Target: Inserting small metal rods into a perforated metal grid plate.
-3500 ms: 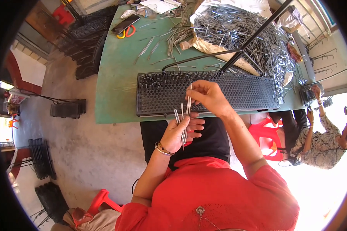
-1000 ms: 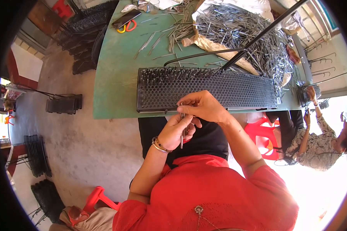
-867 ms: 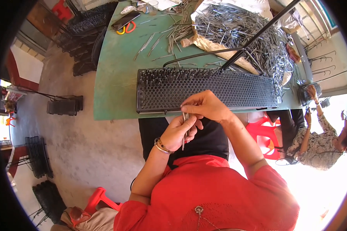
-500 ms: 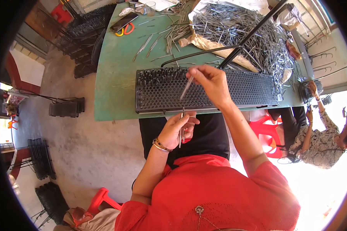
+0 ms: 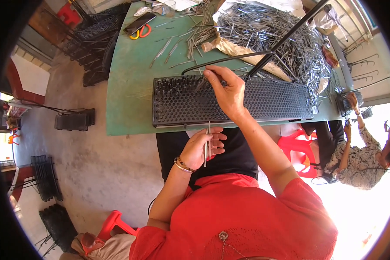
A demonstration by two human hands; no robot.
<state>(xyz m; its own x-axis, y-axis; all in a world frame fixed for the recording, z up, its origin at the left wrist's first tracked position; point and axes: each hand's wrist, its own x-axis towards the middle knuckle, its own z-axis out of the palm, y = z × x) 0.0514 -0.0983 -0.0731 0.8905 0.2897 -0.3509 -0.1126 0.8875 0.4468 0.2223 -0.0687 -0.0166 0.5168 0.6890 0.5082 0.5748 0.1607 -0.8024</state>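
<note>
A long black rack with rows of round holes (image 5: 264, 102) lies along the table's near edge. Short dark rod ends stand up from the holes at its far left. My right hand (image 5: 229, 93) is over the rack's left half, its fingertips pinching a thin metal rod (image 5: 200, 83) that slants down to the holes; whether its tip is in one cannot be told. Just in front of the rack, my left hand (image 5: 200, 148) holds a few thin metal rods (image 5: 206, 160) upright between thumb and fingers, the other fingers loosely spread.
A big heap of metal rods (image 5: 264, 32) lies on brown paper behind the rack. Black bars (image 5: 262, 63) rise over the rack. Scissors (image 5: 144, 32) and a phone (image 5: 139, 24) lie at the far left of the green table (image 5: 130, 95). Another person (image 5: 359, 151) works at the right.
My right hand has moved a little left and away from me, bringing its rod down to the rack's far-left holes. My left hand's fingers have spread, and fewer rods show in it.
</note>
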